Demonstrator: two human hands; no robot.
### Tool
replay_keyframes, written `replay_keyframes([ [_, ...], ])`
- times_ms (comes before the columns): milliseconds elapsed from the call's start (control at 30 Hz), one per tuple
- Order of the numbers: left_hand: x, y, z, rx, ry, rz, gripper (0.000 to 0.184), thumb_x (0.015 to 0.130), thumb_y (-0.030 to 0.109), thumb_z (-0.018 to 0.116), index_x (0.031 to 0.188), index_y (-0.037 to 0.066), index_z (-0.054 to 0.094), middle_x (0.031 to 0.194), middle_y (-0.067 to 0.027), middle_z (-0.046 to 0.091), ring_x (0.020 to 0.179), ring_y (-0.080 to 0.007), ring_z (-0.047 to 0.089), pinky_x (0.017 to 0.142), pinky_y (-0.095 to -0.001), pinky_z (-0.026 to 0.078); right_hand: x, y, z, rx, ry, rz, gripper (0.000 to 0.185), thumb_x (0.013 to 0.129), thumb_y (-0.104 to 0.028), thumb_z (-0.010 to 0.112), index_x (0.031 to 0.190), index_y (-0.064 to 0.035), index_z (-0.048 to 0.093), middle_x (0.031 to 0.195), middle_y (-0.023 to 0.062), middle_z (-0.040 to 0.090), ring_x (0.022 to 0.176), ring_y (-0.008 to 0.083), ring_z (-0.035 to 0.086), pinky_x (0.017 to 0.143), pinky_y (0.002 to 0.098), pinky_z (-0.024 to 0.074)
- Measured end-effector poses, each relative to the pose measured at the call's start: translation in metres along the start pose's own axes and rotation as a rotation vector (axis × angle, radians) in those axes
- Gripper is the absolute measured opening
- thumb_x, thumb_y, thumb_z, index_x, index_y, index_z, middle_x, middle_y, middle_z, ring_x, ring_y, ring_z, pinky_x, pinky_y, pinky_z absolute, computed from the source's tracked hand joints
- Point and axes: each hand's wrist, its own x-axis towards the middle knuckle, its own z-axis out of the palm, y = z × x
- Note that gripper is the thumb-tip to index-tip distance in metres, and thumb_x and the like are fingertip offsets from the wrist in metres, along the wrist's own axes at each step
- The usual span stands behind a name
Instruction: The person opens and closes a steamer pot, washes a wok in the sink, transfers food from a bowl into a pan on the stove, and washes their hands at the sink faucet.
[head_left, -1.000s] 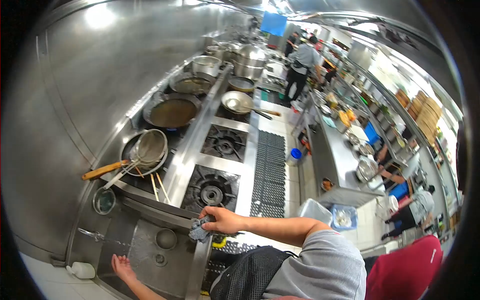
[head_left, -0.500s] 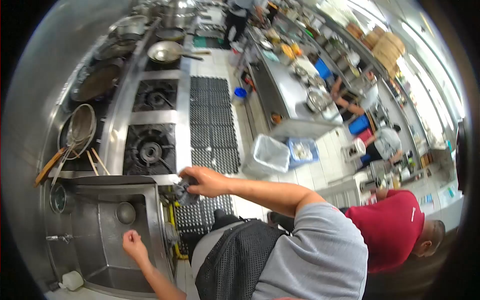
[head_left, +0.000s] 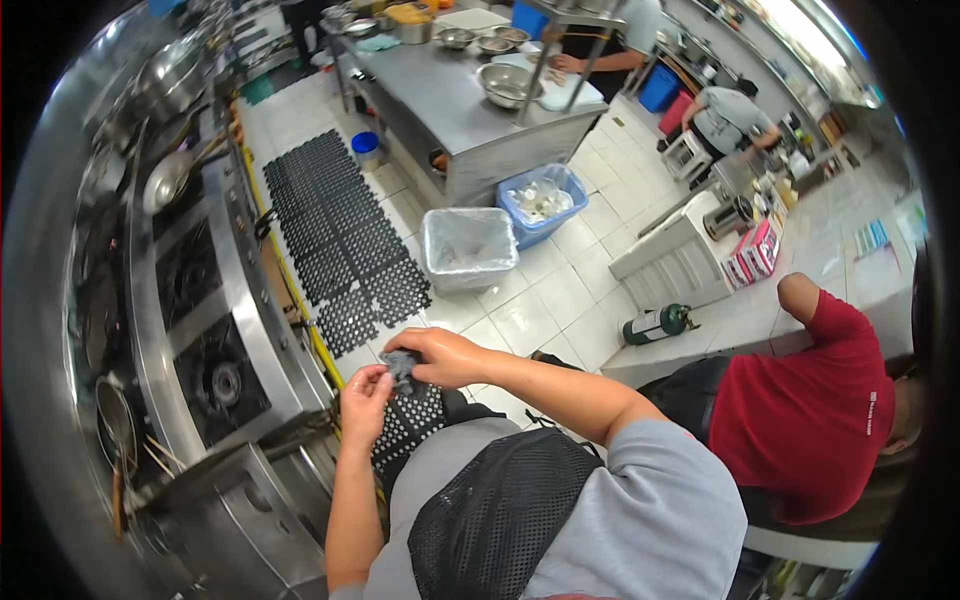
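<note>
A grey, crumpled wad that looks like a cloth is held in front of my waist, above the black floor mat. My right hand is closed around its upper right side, thumb and fingers curled. My left hand meets it from the left, with thumb and fingertips pinched at its edge. The wad's exact material is too small to make out. Below my left forearm, the metal sink lies at the lower left.
Stove burners line the left, with a strainer and pans behind. A lined bin and blue crate stand ahead beside a steel counter. A person in red is close on my right; a green cylinder lies nearby.
My left hand has come up from over the sink to the grey cloth in my right hand. My view has turned rightward, away from the sink and stove.
</note>
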Motion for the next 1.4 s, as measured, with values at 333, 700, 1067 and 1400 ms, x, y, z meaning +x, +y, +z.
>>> replay_keyframes([
  [333,0.117,0.034,0.148,0.331,-0.469,0.187,0.022,0.106,0.024,0.057,0.099,0.004,0.059,0.083,-0.0008,0.055,0.078,-0.0091,0.049,0.069,-0.0285,0.044,-0.125,0.071,-0.085,-0.273,0.487,0.278,0.056,0.077,-0.002,0.067,0.133,-0.0035,0.061,0.130,0.0180,0.062,0.120,0.0359,0.061,0.102,0.0422,0.0493],
  [700,0.233,0.132,0.118,0.519,-0.663,0.090,0.017,0.102,0.020,0.065,0.100,0.003,0.063,0.076,0.0072,0.053,0.068,-0.0042,0.046,0.059,-0.0255,0.041,0.013,0.115,-0.121,-0.088,0.590,0.199,0.016,0.092,-0.010,0.067,0.105,-0.0007,0.071,0.099,0.0183,0.069,0.096,0.0371,0.067,0.082,0.0427,0.0518],
  [1067,0.395,0.236,-0.051,0.836,-0.684,0.457,0.032,0.093,0.030,0.077,0.098,0.000,0.068,0.077,-0.0003,0.057,0.076,-0.0104,0.052,0.069,-0.0304,0.045,0.237,0.113,-0.181,0.216,0.394,0.178,0.019,0.101,-0.017,0.065,0.107,-0.0006,0.058,0.091,0.0034,0.061,0.089,0.0128,0.056,0.080,0.0321,0.0482],
  [1400,0.512,0.329,-0.100,-0.133,-0.456,0.192,0.023,0.109,0.027,0.057,0.113,0.005,0.062,0.097,0.0080,0.059,0.090,-0.0025,0.050,0.085,-0.0215,0.044,0.365,0.150,-0.302,0.151,-0.076,0.384,0.020,0.093,-0.007,0.071,0.110,0.0021,0.067,0.107,0.0037,0.070,0.099,0.0117,0.061,0.090,0.0301,0.0490],
])
